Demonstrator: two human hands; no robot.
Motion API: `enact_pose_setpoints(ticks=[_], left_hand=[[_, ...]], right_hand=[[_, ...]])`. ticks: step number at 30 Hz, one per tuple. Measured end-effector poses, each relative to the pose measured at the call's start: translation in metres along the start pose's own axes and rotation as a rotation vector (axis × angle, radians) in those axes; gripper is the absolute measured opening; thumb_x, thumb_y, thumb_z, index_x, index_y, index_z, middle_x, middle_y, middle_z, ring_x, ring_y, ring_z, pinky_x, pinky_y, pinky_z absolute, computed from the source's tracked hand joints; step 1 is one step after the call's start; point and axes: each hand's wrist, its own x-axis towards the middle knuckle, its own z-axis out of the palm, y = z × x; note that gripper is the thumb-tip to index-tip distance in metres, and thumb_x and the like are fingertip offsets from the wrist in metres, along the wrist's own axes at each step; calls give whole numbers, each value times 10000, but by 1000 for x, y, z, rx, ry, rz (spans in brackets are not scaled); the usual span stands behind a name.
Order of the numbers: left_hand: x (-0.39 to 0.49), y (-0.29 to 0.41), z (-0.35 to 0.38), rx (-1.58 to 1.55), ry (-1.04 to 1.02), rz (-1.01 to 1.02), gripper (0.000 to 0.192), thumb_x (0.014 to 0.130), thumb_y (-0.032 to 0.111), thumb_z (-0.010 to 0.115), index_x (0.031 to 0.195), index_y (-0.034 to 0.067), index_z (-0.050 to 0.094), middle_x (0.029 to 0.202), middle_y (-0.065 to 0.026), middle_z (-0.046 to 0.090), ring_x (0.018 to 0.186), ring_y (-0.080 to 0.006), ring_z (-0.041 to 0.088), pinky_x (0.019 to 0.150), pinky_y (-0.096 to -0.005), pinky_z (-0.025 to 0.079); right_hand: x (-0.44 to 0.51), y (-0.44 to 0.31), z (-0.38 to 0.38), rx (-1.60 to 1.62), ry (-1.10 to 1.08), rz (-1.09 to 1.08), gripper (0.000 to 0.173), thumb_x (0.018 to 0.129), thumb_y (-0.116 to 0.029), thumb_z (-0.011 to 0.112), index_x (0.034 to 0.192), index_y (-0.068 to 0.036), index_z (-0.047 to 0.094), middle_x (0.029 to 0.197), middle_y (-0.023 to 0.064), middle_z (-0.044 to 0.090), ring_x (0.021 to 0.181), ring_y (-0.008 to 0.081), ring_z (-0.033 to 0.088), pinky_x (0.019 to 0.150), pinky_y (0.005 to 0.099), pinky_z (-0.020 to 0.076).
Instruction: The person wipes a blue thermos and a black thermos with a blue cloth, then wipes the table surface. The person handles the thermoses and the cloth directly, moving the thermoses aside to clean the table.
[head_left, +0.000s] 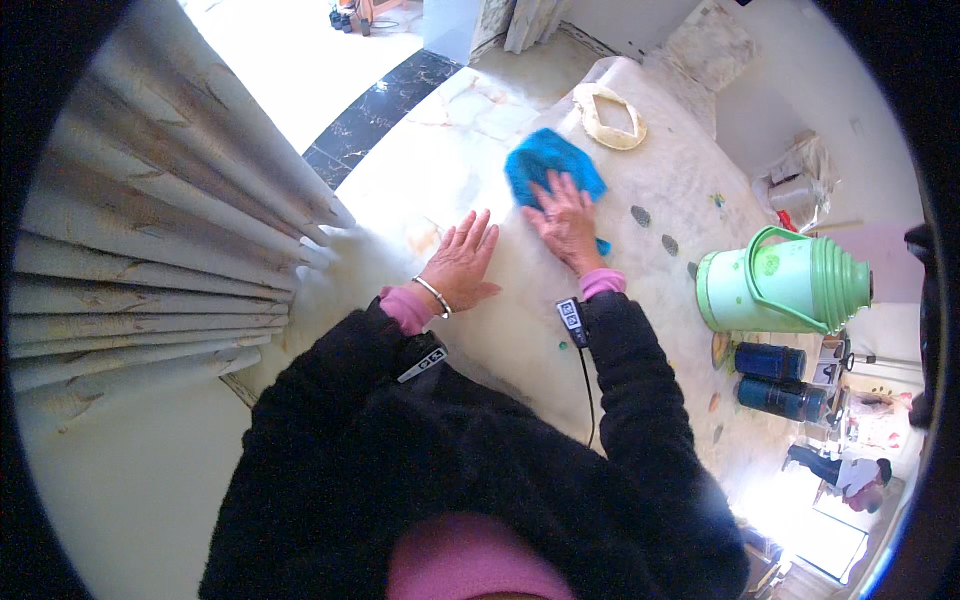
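Note:
My right hand (564, 223) lies with fingers spread on the near part of a blue cloth (551, 161), pressing it against the covered tabletop (517, 300). A small corner of the cloth shows beside the wrist. To the left, my left hand (461, 266), with a silver bangle at the wrist, is held flat with its fingers apart and nothing in it. Whether its palm touches the surface I cannot tell. Beyond the cloth, to the right, lies a cream ring-shaped fabric piece (611, 117).
A green thermos flask (780, 281) is at the right, with two dark blue cylindrical containers (776, 379) near it. Long curtains (150, 225) hang at the left. Plastic-wrapped items (799, 187) lie beyond the table's right side. Another person (840, 472) is far off at the lower right.

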Motion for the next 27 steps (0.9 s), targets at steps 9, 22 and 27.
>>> enact_pose_setpoints(ticks=[9, 22, 27], left_hand=[[13, 8, 22, -8, -10, -88, 978, 830, 436, 668, 1520, -12, 138, 1604, -213, 46, 1487, -389, 18, 1188, -526, 107], [11, -1, 27, -1, 55, -32, 1030, 779, 421, 678, 1533, 13, 108, 1600, -223, 63, 1481, -410, 47, 1190, -500, 95], [11, -1, 30, 6, 98, -9, 1034, 754, 363, 716, 1533, 20, 129, 1609, -194, 52, 1490, -384, 30, 1184, -519, 107]], right_hand=[[32, 44, -20, -60, 181, 670, 554, 919, -519, 513, 1383, -217, 524, 1477, 179, 417, 1367, 380, 359, 1056, 614, 286], [53, 94, -4, -42, 201, 379, 509, 923, -503, 520, 1339, -212, 557, 1427, 164, 464, 1344, 378, 383, 1046, 613, 303], [48, 153, -28, -124, 161, 827, 481, 926, -480, 510, 1281, -168, 597, 1400, 163, 493, 1341, 399, 371, 1026, 630, 299]])
